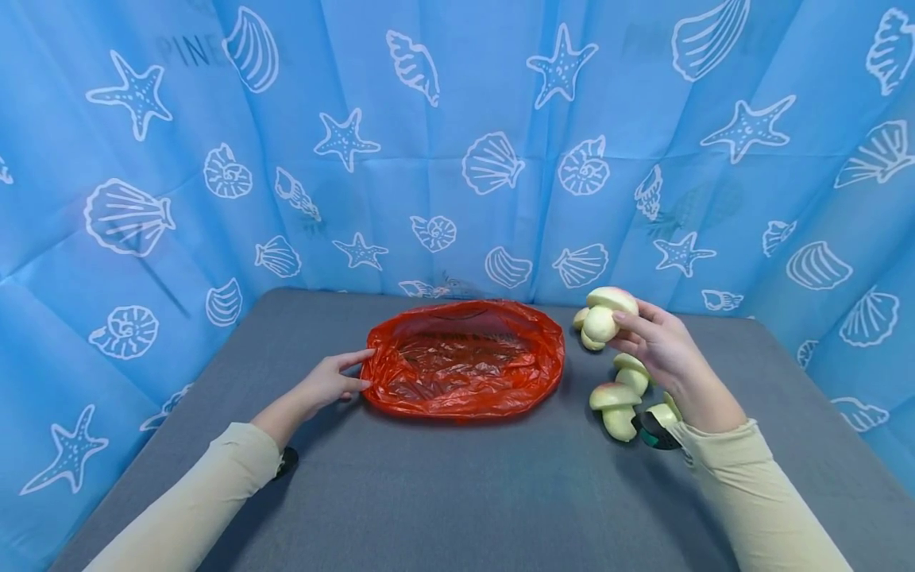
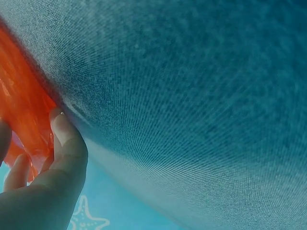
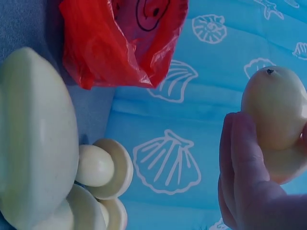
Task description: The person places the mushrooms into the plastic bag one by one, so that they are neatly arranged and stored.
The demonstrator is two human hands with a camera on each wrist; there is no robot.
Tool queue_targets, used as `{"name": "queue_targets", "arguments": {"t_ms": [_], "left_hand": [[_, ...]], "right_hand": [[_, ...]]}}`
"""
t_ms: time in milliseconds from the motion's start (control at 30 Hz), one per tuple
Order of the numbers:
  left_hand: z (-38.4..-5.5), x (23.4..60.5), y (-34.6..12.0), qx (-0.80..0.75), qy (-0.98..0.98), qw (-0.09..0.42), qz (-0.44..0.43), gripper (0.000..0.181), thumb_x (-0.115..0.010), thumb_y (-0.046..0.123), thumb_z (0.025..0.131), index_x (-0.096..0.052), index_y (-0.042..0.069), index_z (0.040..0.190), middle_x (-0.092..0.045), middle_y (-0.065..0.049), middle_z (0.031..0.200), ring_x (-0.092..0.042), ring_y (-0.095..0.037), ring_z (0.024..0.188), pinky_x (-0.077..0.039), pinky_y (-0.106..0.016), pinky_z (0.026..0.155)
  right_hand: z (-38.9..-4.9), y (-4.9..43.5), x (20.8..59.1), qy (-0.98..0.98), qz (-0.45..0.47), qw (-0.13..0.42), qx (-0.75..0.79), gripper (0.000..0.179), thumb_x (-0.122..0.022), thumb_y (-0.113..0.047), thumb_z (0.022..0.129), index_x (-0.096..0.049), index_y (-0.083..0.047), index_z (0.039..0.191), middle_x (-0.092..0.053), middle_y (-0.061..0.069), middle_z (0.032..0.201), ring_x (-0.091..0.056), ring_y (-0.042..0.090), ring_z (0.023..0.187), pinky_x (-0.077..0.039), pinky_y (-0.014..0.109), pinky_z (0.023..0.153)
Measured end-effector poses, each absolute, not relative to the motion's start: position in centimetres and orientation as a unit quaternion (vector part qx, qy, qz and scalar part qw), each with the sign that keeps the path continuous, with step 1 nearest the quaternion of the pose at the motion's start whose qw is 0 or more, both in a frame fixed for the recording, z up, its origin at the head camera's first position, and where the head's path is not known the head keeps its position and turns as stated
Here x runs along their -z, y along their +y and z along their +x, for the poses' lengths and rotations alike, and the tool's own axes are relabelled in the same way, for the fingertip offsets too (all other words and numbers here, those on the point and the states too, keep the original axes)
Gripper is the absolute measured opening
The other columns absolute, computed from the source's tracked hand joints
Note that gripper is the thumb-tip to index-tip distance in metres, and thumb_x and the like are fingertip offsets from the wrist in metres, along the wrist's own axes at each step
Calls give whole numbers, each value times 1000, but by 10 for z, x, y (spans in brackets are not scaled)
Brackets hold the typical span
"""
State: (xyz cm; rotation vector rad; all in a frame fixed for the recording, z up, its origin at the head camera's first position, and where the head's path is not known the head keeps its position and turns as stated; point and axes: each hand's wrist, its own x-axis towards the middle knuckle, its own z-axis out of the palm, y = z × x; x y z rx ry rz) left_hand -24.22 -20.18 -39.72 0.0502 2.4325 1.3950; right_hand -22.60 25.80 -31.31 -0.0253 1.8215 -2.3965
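Observation:
A red plastic bag (image 1: 465,405) stands on the grey table with its wide mouth facing up. My left hand (image 1: 325,385) is at its left end, thumb and fingers around the plastic; the left wrist view has the bag (image 2: 24,91) between the fingers. Above the table, right of the bag, my right hand (image 1: 665,349) pinches a pale toy mushroom (image 1: 613,300) between thumb and fingers. The right wrist view shows this mushroom (image 3: 278,105) close up, a small dark mark on its end. Other mushrooms (image 1: 615,409) lie below and behind the right hand, partly hidden by it.
A blue curtain (image 1: 443,191) printed with white shells and starfish hangs behind and beside the table (image 1: 457,492). Dark wrist straps show at both sleeves. In the right wrist view, several mushrooms (image 3: 96,165) lie near the table's far edge.

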Motion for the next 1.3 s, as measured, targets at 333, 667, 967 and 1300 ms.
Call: {"name": "queue_targets", "arguments": {"t_ms": [333, 667, 967, 1300], "left_hand": [[-241, 398, -202, -493, 853, 168, 14, 61, -61, 10, 95, -37, 12, 151, -21, -26, 156, -27, -45, 137, -48, -46, 91], [-242, 397, -204, -493, 853, 170, 21, 62, -61, 12, 95, -36, 12, 151, -21, -26, 156, -36, -41, 132, -49, -41, 86], [-244, 398, -204, -493, 854, 167, 14, 61, -61, 13, 95, -37, 13, 151, -23, -24, 156, -42, -37, 127, -49, -38, 83], [-246, 400, -202, -492, 854, 168, 10, 61, -62, 14, 95, -36, 13, 151, -23, -25, 155, -42, -37, 127, -49, -39, 82]], "right_hand": [[-229, 243, 314, 596, -19, 67, 800, 55, -56, -10, 98, -26, 0, 144, -63, -3, 98, -63, 11, 83, -54, 25, 75], [-234, 230, 316, 602, -40, 72, 794, 67, -52, -14, 100, -10, -2, 152, -54, 0, 109, -65, 12, 86, -53, 25, 77], [-237, 224, 312, 619, -37, 75, 781, 73, -54, -14, 100, -8, -8, 156, -39, 3, 126, -62, 10, 92, -52, 25, 81], [-242, 210, 311, 601, -31, 101, 792, 73, -52, -15, 101, -4, -15, 157, -34, 8, 134, -65, 11, 91, -52, 29, 84]]}}
